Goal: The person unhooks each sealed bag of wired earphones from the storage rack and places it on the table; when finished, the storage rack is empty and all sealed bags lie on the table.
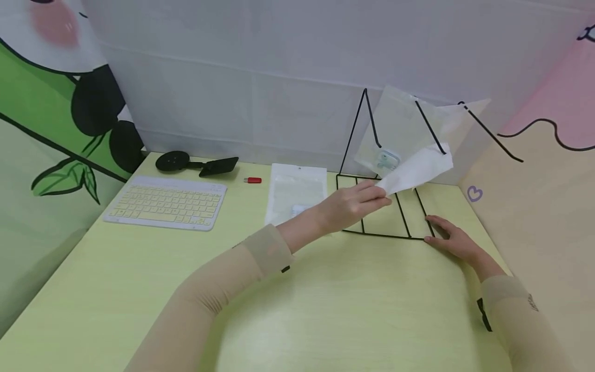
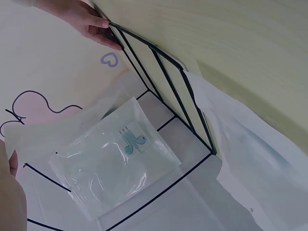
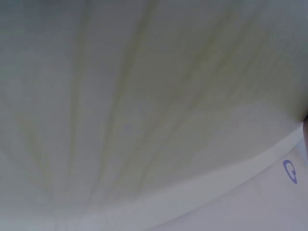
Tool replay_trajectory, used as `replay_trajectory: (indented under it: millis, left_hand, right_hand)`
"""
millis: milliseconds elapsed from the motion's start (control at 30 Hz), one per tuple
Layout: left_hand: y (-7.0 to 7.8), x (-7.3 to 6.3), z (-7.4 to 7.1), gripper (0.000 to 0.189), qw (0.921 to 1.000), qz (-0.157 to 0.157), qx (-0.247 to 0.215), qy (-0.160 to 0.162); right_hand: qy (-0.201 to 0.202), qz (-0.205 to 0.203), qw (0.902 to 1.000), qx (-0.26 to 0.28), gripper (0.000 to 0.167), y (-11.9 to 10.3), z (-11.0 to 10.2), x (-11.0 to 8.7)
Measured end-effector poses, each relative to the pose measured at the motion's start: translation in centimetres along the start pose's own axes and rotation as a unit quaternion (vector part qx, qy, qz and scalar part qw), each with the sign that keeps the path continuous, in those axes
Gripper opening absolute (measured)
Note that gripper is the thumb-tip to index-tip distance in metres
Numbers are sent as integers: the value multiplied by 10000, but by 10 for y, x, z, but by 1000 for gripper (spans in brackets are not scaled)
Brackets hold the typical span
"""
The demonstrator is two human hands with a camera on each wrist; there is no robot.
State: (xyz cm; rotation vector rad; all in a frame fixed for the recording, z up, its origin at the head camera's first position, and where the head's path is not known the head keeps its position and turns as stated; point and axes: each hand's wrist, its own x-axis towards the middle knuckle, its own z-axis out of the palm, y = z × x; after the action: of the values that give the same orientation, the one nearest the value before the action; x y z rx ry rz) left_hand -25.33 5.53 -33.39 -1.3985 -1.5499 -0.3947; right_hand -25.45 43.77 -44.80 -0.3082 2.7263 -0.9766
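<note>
A black wire rack (image 1: 386, 236) with upright hooks stands at the back right of the table. A clear plastic bag printed with earphones (image 1: 388, 160) hangs at its hooks; the left wrist view shows this bag (image 2: 110, 163) closer. With curled fingers my left hand (image 1: 355, 206) pinches a white plastic flap (image 1: 418, 170) in front of that bag. Whether the flap is part of the same bag, I cannot tell. My right hand (image 1: 453, 240) grips the rack's front right base corner between thumb and fingers. Pale tabletop fills most of the right wrist view.
Left of the rack lies another plastic bag (image 1: 297, 186), partly behind my left forearm. Further left are a small red USB stick (image 1: 253, 180), a black folding stand (image 1: 197, 164) and a white keyboard (image 1: 167, 202). Cloth walls (image 1: 241, 103) enclose the table's back and sides.
</note>
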Motion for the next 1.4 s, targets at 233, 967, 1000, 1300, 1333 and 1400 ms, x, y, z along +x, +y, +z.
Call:
replay_trajectory:
  millis: [233, 967, 1000, 1300, 1333, 1400]
  left_hand:
    - [3, 2, 2, 19, 9996, -126, -93, -255]
    - [4, -6, -1, 15, 9993, -288, -216, -83]
    - [4, -7, -2, 15, 9993, -276, -221, -79]
    - [3, -21, -13, 12, 9976, -581, -376, -45]
    - [3, -22, -15, 11, 9974, -623, -351, -26]
    - [3, -25, -19, 12, 9970, -708, -322, -6]
  right_hand:
    - [-32, 21, 10000, -32, 78, -1, -1, 0]
    - [15, 18, 9999, -127, 77, 2, 0, 2]
    - [5, 24, 9999, -113, 77, 2, 0, 2]
    - [22, -40, 9999, -100, 77, 8, -1, 4]
    - [19, -47, 9999, -97, 77, 8, -1, 4]
    - [26, -58, 9999, -116, 77, 8, -1, 4]
